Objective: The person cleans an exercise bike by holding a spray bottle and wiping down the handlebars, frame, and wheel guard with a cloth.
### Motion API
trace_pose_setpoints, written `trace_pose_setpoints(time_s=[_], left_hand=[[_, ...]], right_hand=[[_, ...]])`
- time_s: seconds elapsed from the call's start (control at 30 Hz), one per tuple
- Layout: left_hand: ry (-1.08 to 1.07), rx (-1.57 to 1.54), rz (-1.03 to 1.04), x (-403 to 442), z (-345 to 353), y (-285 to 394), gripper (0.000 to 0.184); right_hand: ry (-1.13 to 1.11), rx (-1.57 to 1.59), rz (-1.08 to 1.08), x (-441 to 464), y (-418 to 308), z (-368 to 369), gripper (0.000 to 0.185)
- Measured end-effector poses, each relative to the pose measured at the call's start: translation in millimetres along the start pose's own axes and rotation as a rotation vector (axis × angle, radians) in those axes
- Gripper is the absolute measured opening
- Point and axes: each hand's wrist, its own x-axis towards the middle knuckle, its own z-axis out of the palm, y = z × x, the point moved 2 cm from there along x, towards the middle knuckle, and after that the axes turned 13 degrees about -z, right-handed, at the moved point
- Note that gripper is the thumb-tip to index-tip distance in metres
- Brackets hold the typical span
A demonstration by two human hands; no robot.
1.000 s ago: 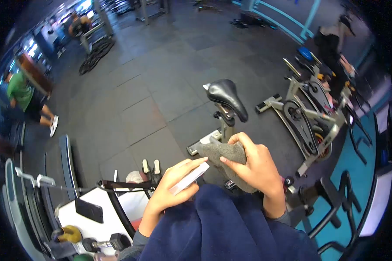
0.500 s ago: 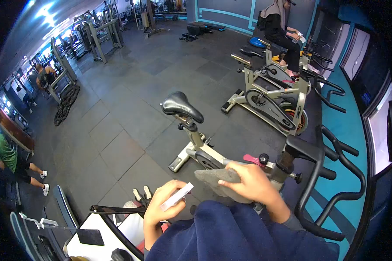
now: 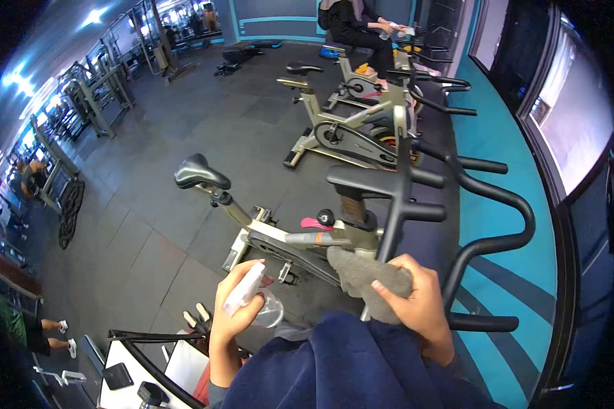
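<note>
My left hand [image 3: 229,303] is wrapped round the white trigger head of a spray bottle [image 3: 271,310], whose clear body shows below my fingers. A grey cloth [image 3: 363,274] hangs bunched in my right hand [image 3: 421,301], pinched between thumb and fingers. Just beyond both hands stands an exercise bike [image 3: 269,235]. Its black saddle [image 3: 202,172] is at the left and its black handlebar [image 3: 501,198] rises close by on the right. The cloth overlaps the bike's frame in view; whether it touches the frame I cannot tell. A pink lever and a round black knob [image 3: 325,217] sit on the frame.
More exercise bikes [image 3: 348,133] stand ahead, and a person [image 3: 357,31] in dark clothes sits on one. A white-topped surface [image 3: 126,365] with a dark phone-like slab is at lower left. Dark floor tiles [image 3: 143,184] stretch left toward weight machines. Windows line the right wall.
My view has swung right, bringing the handlebar nearer the centre. My left hand has turned the spray bottle so its clear body shows. The cloth has moved toward the bike's front post.
</note>
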Motion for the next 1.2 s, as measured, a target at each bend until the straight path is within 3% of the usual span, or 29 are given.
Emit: trace_pose_setpoints(time_s=[0.13,0.2,0.3,0.4,0.47,0.53,0.6,0.67,0.83,1.0,1.2], left_hand=[[-0.100,-0.128,-0.025,6,24,8,0.060],[-0.108,-0.082,0.060,11,30,13,0.060],[-0.154,0.021,0.091,19,34,24,0.051],[-0.266,0.118,0.149,34,37,30,0.051],[-0.336,0.130,0.150,44,41,32,0.052],[-0.364,0.117,0.155,52,47,32,0.053],[-0.379,0.119,0.169,59,53,35,0.053],[-0.313,0.135,0.221,61,62,41,0.049],[-0.375,0.083,0.189,55,74,49,0.054],[-0.259,0.153,0.158,40,89,58,0.048],[-0.102,0.224,0.153,15,118,79,0.047]], right_hand=[[0.095,0.048,0.053,-9,21,-33,0.023],[0.149,0.109,0.069,-9,40,-38,0.021],[0.296,0.551,0.218,-8,78,-32,0.015],[0.351,0.530,0.344,-8,108,-25,0.016],[0.315,0.512,0.333,-12,111,-27,0.018],[0.253,-0.041,0.182,-8,107,-22,0.021],[0.179,-0.280,0.038,-7,103,-17,0.027],[0.135,-0.324,0.011,-10,101,-16,0.026],[0.126,-0.318,-0.104,-11,95,-13,0.026],[0.152,-0.178,-0.271,-19,83,-11,0.029],[0.124,0.177,-0.025,-48,63,-57,0.029]])
